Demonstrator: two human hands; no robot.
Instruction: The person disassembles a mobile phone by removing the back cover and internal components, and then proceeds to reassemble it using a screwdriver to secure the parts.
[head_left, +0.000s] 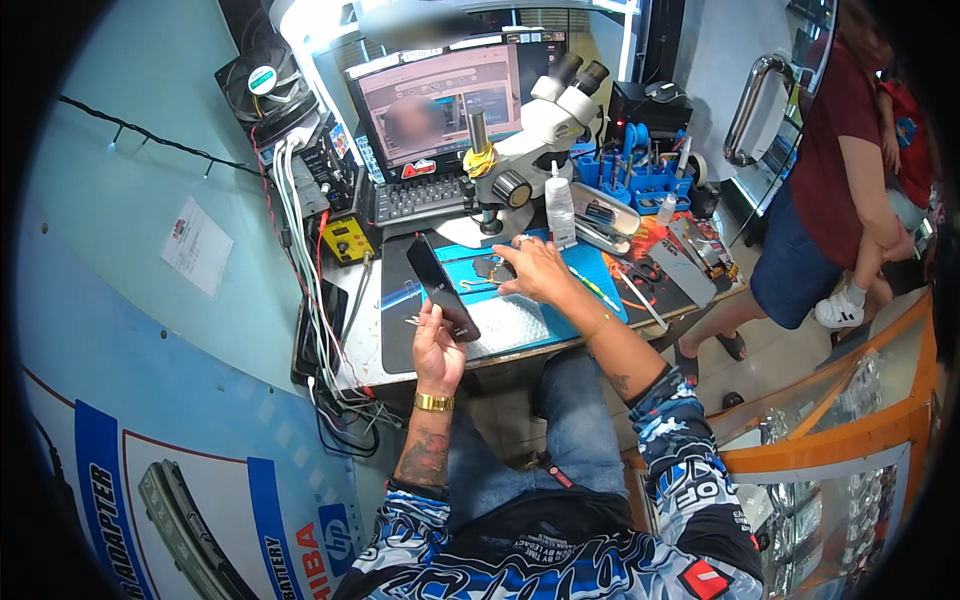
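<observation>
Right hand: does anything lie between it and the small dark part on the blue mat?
Nothing visible does. The right hand already reaches the small dark part on the blue work mat; contact is unclear.

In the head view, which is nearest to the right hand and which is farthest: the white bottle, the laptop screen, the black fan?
From the right hand:
1. White bottle, just behind the hand, beside the microscope base.
2. Laptop screen, farther back, to the left.
3. Black fan, far back left, by the wall.
</observation>
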